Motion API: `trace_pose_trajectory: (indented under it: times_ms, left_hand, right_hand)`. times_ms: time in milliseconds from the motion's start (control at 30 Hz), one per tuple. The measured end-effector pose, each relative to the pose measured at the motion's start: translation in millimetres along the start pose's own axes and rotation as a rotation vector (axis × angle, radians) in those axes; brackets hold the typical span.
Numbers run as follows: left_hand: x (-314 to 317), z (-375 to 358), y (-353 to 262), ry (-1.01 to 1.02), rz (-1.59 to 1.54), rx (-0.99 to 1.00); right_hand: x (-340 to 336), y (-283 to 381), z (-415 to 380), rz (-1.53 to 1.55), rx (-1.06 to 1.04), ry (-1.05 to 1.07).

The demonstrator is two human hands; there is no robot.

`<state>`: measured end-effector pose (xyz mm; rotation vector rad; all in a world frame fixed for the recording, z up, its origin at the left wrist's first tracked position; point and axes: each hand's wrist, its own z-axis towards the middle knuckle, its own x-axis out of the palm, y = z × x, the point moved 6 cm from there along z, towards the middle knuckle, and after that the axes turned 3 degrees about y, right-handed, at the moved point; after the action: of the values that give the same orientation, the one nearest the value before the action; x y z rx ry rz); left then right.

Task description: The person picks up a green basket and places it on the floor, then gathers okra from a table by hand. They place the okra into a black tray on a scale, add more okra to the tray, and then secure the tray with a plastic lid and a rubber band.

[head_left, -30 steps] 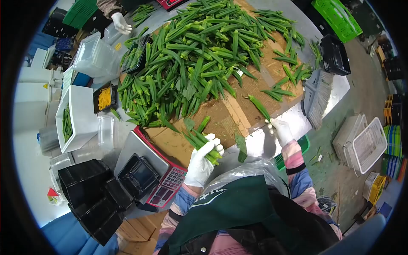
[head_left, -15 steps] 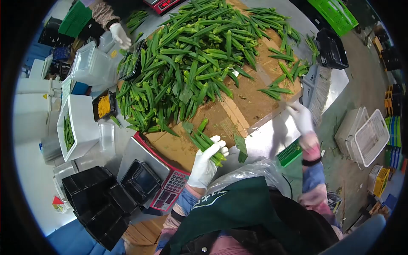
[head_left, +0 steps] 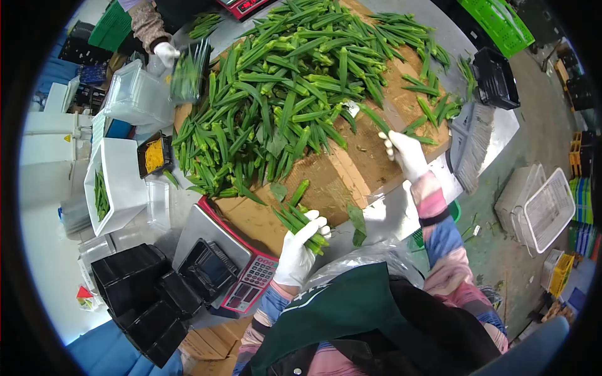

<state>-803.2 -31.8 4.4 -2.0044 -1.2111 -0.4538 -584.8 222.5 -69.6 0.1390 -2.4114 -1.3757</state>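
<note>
Near the table's front edge, my left hand, in a white glove, is closed around a small bunch of okra pods. My right hand, also white-gloved, is over the cardboard on the right. Its thumb and fingers pinch the end of a single okra pod, which points away toward the pile. A large heap of okra covers the middle and back of the cardboard. One loose leaf lies by the cardboard's front edge, to the right of my left hand.
A co-worker's gloved hand holds a blurred tray of okra. Left of me are a red-edged scale bearing a black tray, and stacked black trays. A grey dustpan and brush lie at the right edge.
My right hand has moved left and up over the cardboard and now pinches an okra pod. My left hand keeps its bunch. The co-worker's hand has shifted left, with the tray now raised.
</note>
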Motion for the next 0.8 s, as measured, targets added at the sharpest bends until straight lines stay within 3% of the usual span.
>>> trace_pose_trajectory:
  times_ms: [100,400,500,533,600,633,700,767,800]
  left_hand:
    - [0,6,7,0.021,0.071,-0.032]
    - [26,4,7,0.071,0.083,-0.048]
    - [38,0,8,0.066,-0.079,-0.053]
    - [41,1,7,0.082,-0.113,-0.021]
    - [44,3,6,0.114,-0.180,0.043]
    - [39,4,4,0.093,-0.170,0.055]
    - [25,6,0,0.051,-0.148,0.077]
    - [9,10,-3,0.078,-0.163,0.058]
    - [3,8,-4,0.092,-0.187,0.044]
  right_hand:
    - [2,-1,-49,0.371,0.112,0.107]
    - [22,-12,-94,0.730,0.207,0.274]
    - [56,-21,-109,0.622,0.263,0.344]
    - [70,-18,-115,0.289,0.146,0.430]
    - [104,-29,-132,0.065,0.084,0.598]
    - [123,-18,-140,-0.525,0.248,0.595]
    - [131,-24,-124,-0.698,0.066,0.664]
    - [119,-36,-80,-0.444,0.165,0.433]
    - [112,-22,-55,-0.664,-0.035,0.210]
